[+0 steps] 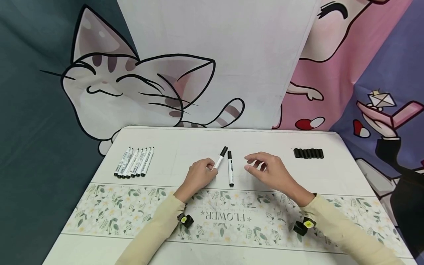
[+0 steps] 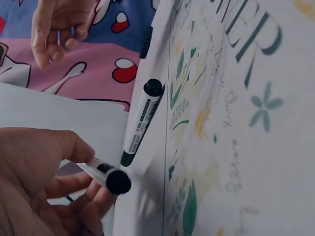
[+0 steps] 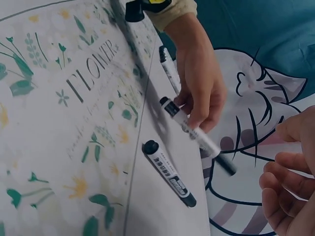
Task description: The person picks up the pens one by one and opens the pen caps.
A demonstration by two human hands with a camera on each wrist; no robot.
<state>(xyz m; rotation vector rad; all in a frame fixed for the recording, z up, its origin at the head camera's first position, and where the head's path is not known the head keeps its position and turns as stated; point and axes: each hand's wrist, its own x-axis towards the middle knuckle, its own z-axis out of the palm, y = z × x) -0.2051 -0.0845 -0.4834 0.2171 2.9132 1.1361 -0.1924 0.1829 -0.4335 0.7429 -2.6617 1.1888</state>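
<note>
My left hand [image 1: 200, 173] pinches a white marker [image 1: 218, 161] with its black cap pointing up and away, over the middle of the table. In the right wrist view this held marker [image 3: 197, 135] slants across the fingers. Just right of it lies a second capped marker [image 1: 230, 169], flat on the white table; the left wrist view shows that marker [image 2: 141, 125] beyond the held one's black end. To the right, my right hand [image 1: 269, 171] hovers with bent, spread fingers and nothing between them.
A row of several white markers [image 1: 134, 162] without caps lies at the left of the table. Several black caps [image 1: 308, 153] sit side by side at the back right. A floral printed band [image 1: 228, 217] crosses the table [image 1: 185, 143], and cartoon curtains [image 1: 212, 29] hang behind.
</note>
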